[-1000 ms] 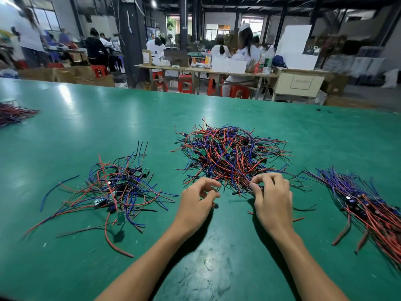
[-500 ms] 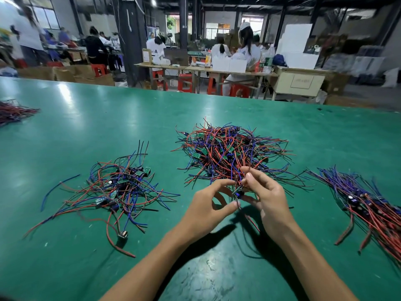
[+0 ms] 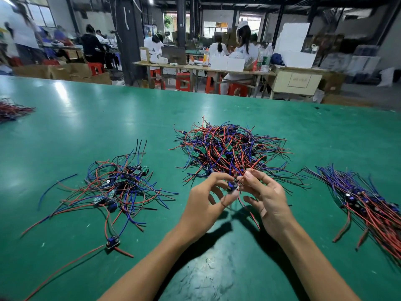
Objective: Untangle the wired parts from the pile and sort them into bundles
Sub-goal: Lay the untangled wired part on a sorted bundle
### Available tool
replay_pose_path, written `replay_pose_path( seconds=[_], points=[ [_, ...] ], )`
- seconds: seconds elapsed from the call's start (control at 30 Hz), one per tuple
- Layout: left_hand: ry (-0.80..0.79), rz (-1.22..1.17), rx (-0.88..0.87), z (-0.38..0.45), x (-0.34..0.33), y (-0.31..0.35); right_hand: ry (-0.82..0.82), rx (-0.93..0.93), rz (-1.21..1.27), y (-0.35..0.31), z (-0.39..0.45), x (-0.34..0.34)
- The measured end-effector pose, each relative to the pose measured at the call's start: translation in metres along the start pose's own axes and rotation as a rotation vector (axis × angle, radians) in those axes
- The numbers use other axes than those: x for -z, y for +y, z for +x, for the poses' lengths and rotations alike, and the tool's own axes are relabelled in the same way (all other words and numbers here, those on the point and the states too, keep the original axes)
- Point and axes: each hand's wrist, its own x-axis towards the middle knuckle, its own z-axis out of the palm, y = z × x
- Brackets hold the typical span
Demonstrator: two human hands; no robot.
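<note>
Head view: the left hand (image 3: 206, 198) and right hand (image 3: 265, 195) are both pinching one small wired part (image 3: 232, 186) above the green surface (image 3: 108, 127), just in front of the tangled pile (image 3: 230, 152); its red wire is hanging down.
</note>
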Motion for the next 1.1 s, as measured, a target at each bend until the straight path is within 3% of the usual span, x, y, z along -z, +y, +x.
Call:
replay_pose_path(
  seconds=[0.13, 0.3, 0.37, 0.5, 0.6, 0.7, 0.87, 1.1],
  points=[
    [0.097, 0.037, -0.036, 0.001, 0.002, 0.001, 0.004, 0.036, -0.042, 0.000, 0.001, 0.001],
    [0.150, -0.155, 0.123, 0.005, 0.003, 0.002, -0.058, 0.054, -0.081, 0.003, 0.002, 0.001],
    [0.178, -0.311, 0.217, 0.011, 0.011, 0.005, -0.102, 0.051, -0.111, 0.004, 0.003, 0.002],
    [0.332, -0.839, 0.452, 0.029, 0.053, 0.004, -0.133, -0.002, -0.205, 0.008, 0.005, 0.004],
    [0.525, -1.134, 0.462, 0.031, 0.085, -0.004, -0.082, 0.026, -0.295, 0.015, 0.008, 0.007],
    [0.619, -1.303, 0.412, 0.030, 0.098, -0.006, 0.024, 0.150, -0.485, 0.022, 0.010, 0.010],
    [0.565, -1.176, 0.467, 0.031, 0.089, -0.009, 0.184, 0.323, -0.703, 0.025, 0.012, 0.014],
    [0.262, -0.998, 0.525, 0.030, 0.068, -0.008, 0.170, 0.318, -0.915, 0.025, 0.019, 0.026]
  ],
)
